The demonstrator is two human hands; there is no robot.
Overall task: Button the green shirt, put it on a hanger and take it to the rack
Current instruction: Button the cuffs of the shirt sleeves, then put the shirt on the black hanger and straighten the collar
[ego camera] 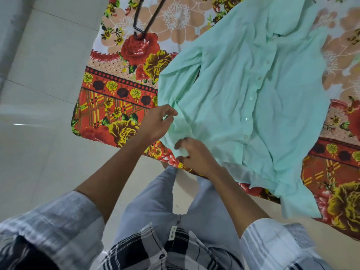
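Pale mint green shirt (243,90) with small white buttons (247,119), floral bedsheet (120,106) in red, orange, yellow and peach with plaid border, black hanger (145,20), glossy off-white floor tiles (39,94), grey-white-black plaid sleeve (58,227), grey-blue trousers (155,201)

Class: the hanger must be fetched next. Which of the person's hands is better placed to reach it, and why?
Probably the left hand: it is on the hanger's side of the green shirt. The right hand is nearer the body and would have to cross over.
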